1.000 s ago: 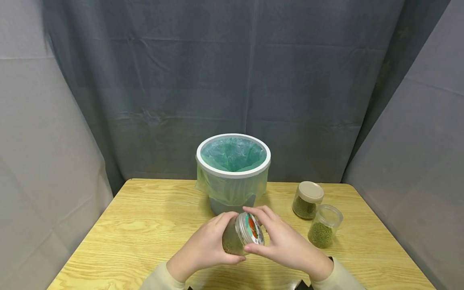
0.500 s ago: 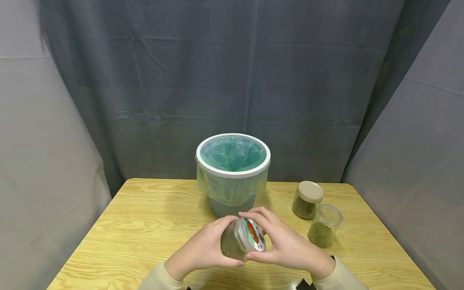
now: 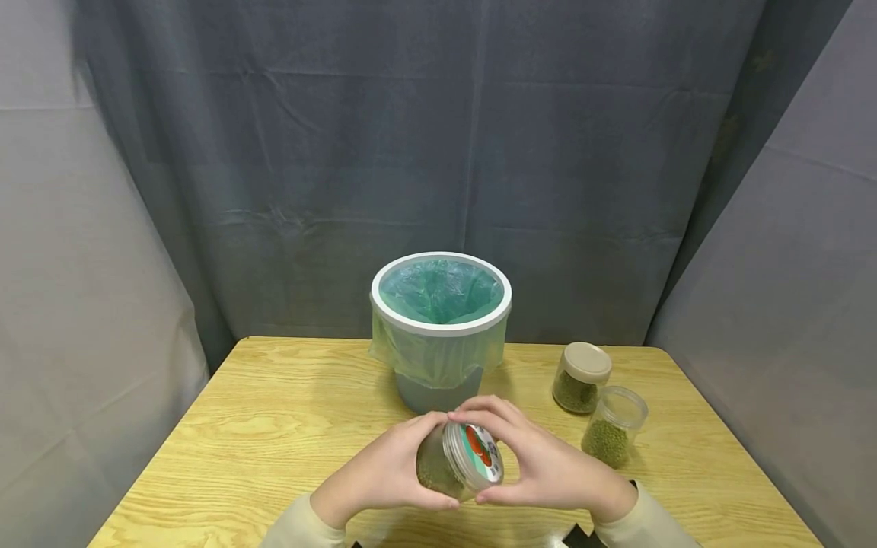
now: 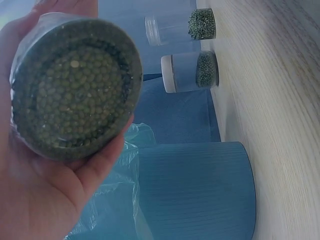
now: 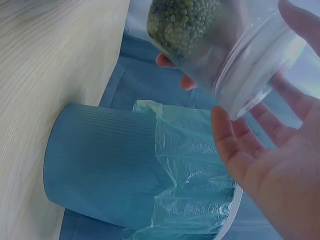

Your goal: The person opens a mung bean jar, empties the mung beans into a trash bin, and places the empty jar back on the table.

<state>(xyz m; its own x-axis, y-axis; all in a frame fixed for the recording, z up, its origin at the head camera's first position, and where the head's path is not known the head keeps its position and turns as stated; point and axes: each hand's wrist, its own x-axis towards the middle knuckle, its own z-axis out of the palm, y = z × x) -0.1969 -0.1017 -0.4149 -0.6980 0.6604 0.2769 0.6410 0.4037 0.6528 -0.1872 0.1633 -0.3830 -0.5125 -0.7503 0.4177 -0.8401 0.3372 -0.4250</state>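
Note:
My left hand [image 3: 380, 476] grips the clear body of a tilted jar [image 3: 435, 466] above the table. Green mung beans [image 4: 80, 95] show through the jar's base in the left wrist view. The jar's clear lid [image 3: 483, 453], with a red, green and white label on top, points toward my right hand [image 3: 544, 468]. Thumb and fingers of that hand are curled round the lid's rim; in the right wrist view, fingertips [image 5: 220, 117] meet its edge. The lid sits on the jar.
Behind the hands stands a grey bin [image 3: 438, 392] with a white rim and a green bag liner [image 3: 438, 293]. To the right are a beige-lidded jar [image 3: 582, 377] and a clear-topped jar [image 3: 610, 434], both partly filled with green beans. Dark curtain [image 3: 356, 152] hangs behind the wooden table [image 3: 274, 418].
Both hands and the jar have sunk slightly toward the person. The lid's label has turned a little, and my right fingers have shifted round the rim. The bin and other jars stay put.

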